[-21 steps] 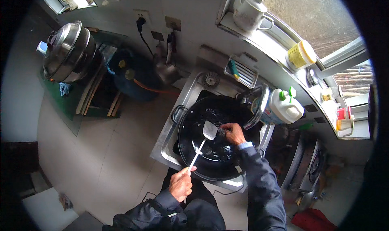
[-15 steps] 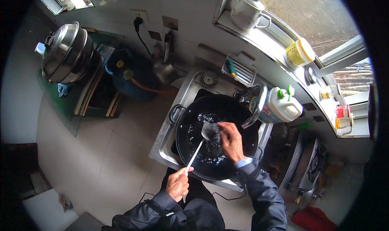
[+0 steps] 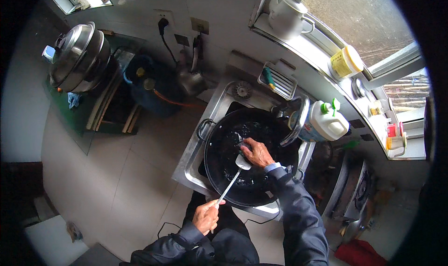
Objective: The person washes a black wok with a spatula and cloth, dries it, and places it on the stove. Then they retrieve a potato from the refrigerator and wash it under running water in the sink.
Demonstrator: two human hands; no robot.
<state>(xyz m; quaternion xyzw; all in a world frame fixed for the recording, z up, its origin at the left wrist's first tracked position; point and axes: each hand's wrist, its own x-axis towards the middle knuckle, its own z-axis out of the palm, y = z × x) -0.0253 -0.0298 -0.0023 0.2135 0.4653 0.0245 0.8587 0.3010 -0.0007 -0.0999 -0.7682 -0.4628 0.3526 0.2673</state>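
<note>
Sink [image 3: 188, 167] beneath, the spatula [image 3: 242, 163] (pale) has shifted toward the person [image 3: 231, 247]

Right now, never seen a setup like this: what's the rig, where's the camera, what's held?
No robot here, just a person's bare hands. The view comes from the left of two fisheye cameras worn on the head, looking down, so straight edges bend near the rim. The left hand grips a spatula. The right hand, beside its blade, seems to hold a dark scrubber, mostly hidden. Both work over a black pan set on a metal sink.
</note>
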